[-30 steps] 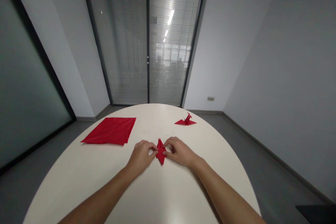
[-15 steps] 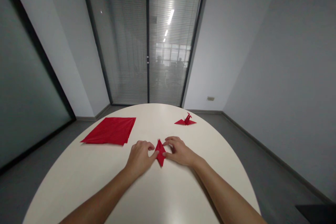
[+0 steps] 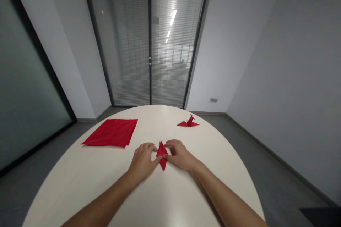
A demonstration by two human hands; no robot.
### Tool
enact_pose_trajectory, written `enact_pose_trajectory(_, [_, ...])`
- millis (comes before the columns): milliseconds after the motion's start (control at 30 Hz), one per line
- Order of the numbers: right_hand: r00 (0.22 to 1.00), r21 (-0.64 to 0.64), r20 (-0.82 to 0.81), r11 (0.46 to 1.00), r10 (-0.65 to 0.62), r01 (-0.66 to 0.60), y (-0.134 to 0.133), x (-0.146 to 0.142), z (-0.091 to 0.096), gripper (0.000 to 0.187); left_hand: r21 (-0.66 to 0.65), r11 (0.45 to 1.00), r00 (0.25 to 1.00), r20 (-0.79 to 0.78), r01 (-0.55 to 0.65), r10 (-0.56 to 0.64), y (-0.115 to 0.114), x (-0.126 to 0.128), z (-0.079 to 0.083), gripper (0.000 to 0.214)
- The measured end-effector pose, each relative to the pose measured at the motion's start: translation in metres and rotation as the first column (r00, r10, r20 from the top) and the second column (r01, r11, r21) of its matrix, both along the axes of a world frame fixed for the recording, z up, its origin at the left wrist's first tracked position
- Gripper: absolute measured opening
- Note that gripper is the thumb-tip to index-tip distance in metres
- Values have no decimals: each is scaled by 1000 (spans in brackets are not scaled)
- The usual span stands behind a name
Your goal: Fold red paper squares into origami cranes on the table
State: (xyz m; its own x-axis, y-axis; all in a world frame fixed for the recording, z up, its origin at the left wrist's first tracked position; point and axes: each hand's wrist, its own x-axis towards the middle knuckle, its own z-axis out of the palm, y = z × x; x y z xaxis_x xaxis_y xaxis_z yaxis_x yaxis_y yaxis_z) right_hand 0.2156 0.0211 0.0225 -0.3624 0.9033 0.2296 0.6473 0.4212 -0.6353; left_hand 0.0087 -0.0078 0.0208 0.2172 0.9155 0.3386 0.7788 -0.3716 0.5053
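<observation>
A small piece of red origami paper (image 3: 162, 150), folded into a narrow diamond, lies on the table between my hands. Two thin points stick up at its far end, and one broader tip faces me. My left hand (image 3: 144, 158) holds its left side, thumb on the paper and fingers curled beside the edge. From the right, my right hand (image 3: 181, 155) grips it too, with its thumb pressed on the middle and its index finger by the upper right edge. The thumbs nearly meet across the paper.
The round white table (image 3: 87, 181) carries a stack of red paper sheets (image 3: 112, 132) at the left. A folded red paper crane (image 3: 189, 122) with spread wings stands at the far right. Beyond the table are glass doors (image 3: 149, 42) with blinds.
My right thumb has moved slightly left over the folded paper, closer to my left thumb. The paper has shifted a little toward me. The stack and the crane have stayed put.
</observation>
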Motion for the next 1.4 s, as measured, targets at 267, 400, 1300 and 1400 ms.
enact_pose_trajectory(267, [989,-74,3,986,-148,148,-5,-12,5,35,-43,997,998,25,58,-57,7,-1,-13,35])
enact_pose_trajectory(400, [986,-96,13,981,-165,166,-6,-13,6,34,-45,996,989,128,80,-73,10,1,-15,33])
enact_pose_trajectory(1300, [965,-121,3,958,-263,262,-10,-16,10,27,-106,992,904,427,68,-16,8,13,-16,50])
enact_pose_trajectory(1400, [956,-126,35,947,-293,295,-11,-16,13,16,-106,990,889,456,97,-38,8,14,-15,51])
